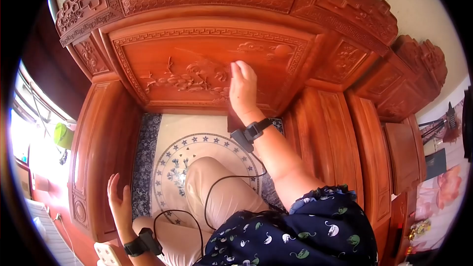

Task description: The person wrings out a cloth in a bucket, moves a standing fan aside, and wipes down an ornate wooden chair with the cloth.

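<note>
My right hand point(244, 86) is raised in front of the carved wooden panel point(167, 54), its fingers drawn close together. The palm side faces away, so what is in it is hidden. A dark brown piece point(234, 122) shows just below and beside that wrist; I cannot tell whether it hangs from the hand. Low on the left, my left hand point(118, 197) is open, fingers up and thumb apart, near the wooden side piece point(98, 167). A black strap with a small box point(251, 131) is on my right wrist, and a similar one point(143, 245) on my left.
Reddish carved furniture surrounds me, with smooth wooden surfaces point(325, 133) on the right. Below is a patterned floor point(172, 125). Thin black cables point(209, 194) loop over my legs. A green object point(63, 135) stands by the bright window, and a white power strip point(105, 253) is at lower left.
</note>
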Demonstrator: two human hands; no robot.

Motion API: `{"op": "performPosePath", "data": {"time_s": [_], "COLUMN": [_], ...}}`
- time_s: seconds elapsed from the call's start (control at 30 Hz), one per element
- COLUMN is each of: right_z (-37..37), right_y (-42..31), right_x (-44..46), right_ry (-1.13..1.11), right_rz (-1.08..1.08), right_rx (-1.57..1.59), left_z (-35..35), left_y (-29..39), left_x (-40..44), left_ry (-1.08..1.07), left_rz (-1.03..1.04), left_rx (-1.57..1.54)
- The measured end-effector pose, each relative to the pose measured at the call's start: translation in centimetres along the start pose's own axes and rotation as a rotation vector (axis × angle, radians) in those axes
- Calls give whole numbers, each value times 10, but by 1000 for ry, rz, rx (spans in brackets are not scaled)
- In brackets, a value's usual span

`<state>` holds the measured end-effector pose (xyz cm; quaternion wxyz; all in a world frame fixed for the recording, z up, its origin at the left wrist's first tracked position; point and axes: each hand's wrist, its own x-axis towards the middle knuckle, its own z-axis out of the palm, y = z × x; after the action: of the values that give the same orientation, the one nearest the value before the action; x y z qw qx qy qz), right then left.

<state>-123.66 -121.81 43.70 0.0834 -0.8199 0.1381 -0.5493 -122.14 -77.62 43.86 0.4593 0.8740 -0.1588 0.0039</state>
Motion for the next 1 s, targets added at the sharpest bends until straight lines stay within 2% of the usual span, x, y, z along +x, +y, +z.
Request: {"op": "performPosePath", "data": {"time_s": [0.1, 0.17, 0.23, 0.4, 0.43, 0.5, 0.53, 0.57, 0.63, 0.7, 0.73, 0.77, 0.83, 1.0], "right_z": [9, 4, -10, -16, -11, -2, -6, 7, 4, -9, -18, -16, -20, -9], "right_y": [-12, -11, -1, 18, 14, 6, -11, -12, -12, -5, -1, 14, 29, 15], "right_x": [16, 16, 10, -20, -16, 1, 16, 18, 24, 18, 15, -3, -20, -16], "right_ry": [-18, -61, -63, -94, -12, -58, -192, -167, -113, -188, -270, -146, -72, -25], "right_rz": [-120, -125, -101, 34, 7, -19, 178, 21, -154, 15, 307, 186, -65, 10], "right_rx": [51, 19, 59, 10, 16, 115, 332, 228, 47, 285, 417, 270, 18, 4], "left_z": [29, 49, 62, 67, 67, 65, 65, 66, 68, 66, 64, 63, 63, 62], "left_y": [1, 12, 20, 9, 6, 6, 7, 9, 16, 24, 25, 24, 15, 20], "left_x": [10, 7, 3, -12, -13, -11, -10, -9, -7, -9, -10, -12, -15, -11], "left_ry": [-152, -180, -213, -275, -286, -289, -289, -299, -248, -224, -225, -225, -196, -190], "left_rz": [30, 82, 57, 60, 40, 59, 76, 77, 38, 43, 41, 37, 81, 88], "left_rx": [-54, -53, -104, 17, 37, 40, 38, 37, -56, -51, -50, -50, -36, -41]}}
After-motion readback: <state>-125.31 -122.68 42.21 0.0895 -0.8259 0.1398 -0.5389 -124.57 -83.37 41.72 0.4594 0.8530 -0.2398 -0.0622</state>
